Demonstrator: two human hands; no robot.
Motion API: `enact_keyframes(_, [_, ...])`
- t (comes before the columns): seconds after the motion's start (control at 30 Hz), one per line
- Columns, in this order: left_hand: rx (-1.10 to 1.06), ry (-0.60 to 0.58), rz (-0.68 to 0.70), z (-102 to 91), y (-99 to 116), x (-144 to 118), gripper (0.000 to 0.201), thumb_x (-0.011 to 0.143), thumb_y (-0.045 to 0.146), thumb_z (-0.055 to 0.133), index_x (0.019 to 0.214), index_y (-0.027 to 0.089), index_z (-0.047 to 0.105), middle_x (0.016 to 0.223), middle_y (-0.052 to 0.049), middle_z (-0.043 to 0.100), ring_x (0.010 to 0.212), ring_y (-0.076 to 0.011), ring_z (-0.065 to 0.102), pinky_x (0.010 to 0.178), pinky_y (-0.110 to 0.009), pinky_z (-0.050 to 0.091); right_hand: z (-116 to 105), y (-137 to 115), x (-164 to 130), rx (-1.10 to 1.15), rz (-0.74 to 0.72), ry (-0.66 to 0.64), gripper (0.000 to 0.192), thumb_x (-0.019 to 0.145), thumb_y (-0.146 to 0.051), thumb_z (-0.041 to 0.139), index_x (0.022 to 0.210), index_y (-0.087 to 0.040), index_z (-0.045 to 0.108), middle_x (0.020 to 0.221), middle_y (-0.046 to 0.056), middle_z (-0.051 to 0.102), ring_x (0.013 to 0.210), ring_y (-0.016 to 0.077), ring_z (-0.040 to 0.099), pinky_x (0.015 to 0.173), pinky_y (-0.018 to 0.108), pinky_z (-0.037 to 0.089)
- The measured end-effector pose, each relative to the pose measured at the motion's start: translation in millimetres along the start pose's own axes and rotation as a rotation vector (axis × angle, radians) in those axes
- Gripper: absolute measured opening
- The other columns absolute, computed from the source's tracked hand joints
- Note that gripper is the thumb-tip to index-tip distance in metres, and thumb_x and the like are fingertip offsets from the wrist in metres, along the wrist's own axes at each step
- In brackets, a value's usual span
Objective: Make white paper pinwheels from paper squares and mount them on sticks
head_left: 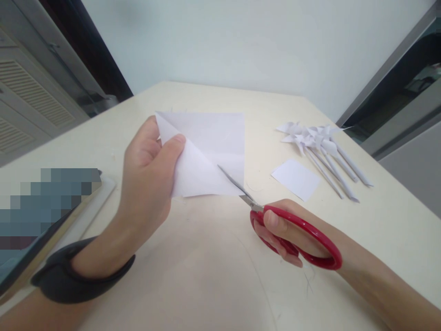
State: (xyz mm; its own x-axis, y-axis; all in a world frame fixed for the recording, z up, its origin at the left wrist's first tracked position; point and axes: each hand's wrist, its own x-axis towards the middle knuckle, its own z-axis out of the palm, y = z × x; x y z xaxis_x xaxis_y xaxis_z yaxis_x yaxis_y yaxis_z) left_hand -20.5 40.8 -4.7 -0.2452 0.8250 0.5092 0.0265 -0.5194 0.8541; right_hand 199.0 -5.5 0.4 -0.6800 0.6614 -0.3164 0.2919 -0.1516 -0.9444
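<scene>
The left hand (pixel 148 179) pinches a white paper square (pixel 206 154) by its left edge, thumb on top and fingers behind, holding it raised just above the cream counter (pixel 206 276). The right hand (pixel 285 234) grips red scissors (pixel 292 234), fingers threaded through the handle loops. The blades sit nearly closed, already into the paper's lower right corner, pointing up and left along the diagonal crease toward the left hand. So the paper lies ahead and left of the scissors, with its crease in line with the blades. To the right, well apart, lie a small paper piece (pixel 296 178) and a bunch of paper pinwheels (pixel 320 147) on sticks. A wristband (pixel 69 276) circles the left wrist.
</scene>
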Motion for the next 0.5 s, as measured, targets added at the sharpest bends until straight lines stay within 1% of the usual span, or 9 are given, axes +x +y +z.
enact_keyframes(0.07, [-0.001,-0.006,0.005,-0.7,-1.6,0.2,0.029,0.085,0.009,0.051,0.109,0.02,0.063,0.108,-0.005,0.069,0.115,-0.0267,0.058,0.089,-0.039,0.054,-0.2,-0.3,-1.4,0.001,0.004,0.002,0.05,0.09,-0.056,0.041,0.057,-0.018,0.037,0.05,-0.003,0.038,0.049,0.0095,0.036,0.05,0.026,0.024])
enact_keyframes(0.17, [0.005,-0.016,0.001,-1.2,-4.1,-1.9,0.029,0.086,0.012,0.051,0.111,0.021,0.063,0.108,-0.005,0.069,0.113,-0.0263,0.06,0.088,-0.038,0.055,0.7,-3.1,-1.9,0.013,-0.011,-0.009,0.047,0.089,-0.057,0.043,0.062,-0.019,0.037,0.057,-0.003,0.037,0.051,0.009,0.031,0.05,0.026,0.021])
enact_keyframes(0.27, [0.01,-0.044,-0.028,-0.4,-6.0,-7.0,0.029,0.087,0.015,0.053,0.112,0.023,0.062,0.104,-0.004,0.07,0.107,-0.0262,0.063,0.084,-0.038,0.057,3.2,-5.3,0.0,-0.01,-0.016,0.0,0.043,0.089,-0.057,0.043,0.068,-0.02,0.037,0.061,-0.004,0.028,0.056,0.01,0.026,0.052,0.026,0.019])
enact_keyframes(0.37, [0.04,-0.051,-0.053,0.9,-7.1,-12.2,0.026,0.085,0.017,0.055,0.109,0.023,0.063,0.1,-0.004,0.07,0.101,-0.0257,0.066,0.08,-0.037,0.059,5.4,-5.0,1.5,-0.024,-0.034,0.007,0.042,0.091,-0.055,0.04,0.069,-0.02,0.033,0.062,-0.005,0.021,0.059,0.011,0.024,0.053,0.026,0.019])
enact_keyframes(0.5, [0.095,-0.033,-0.051,1.6,-7.9,-14.3,0.024,0.085,0.017,0.056,0.106,0.025,0.064,0.098,-0.003,0.069,0.098,-0.0248,0.066,0.081,-0.037,0.058,4.6,-2.6,1.5,-0.029,-0.027,0.011,0.04,0.091,-0.053,0.042,0.069,-0.02,0.032,0.063,-0.004,0.025,0.06,0.011,0.025,0.054,0.026,0.019])
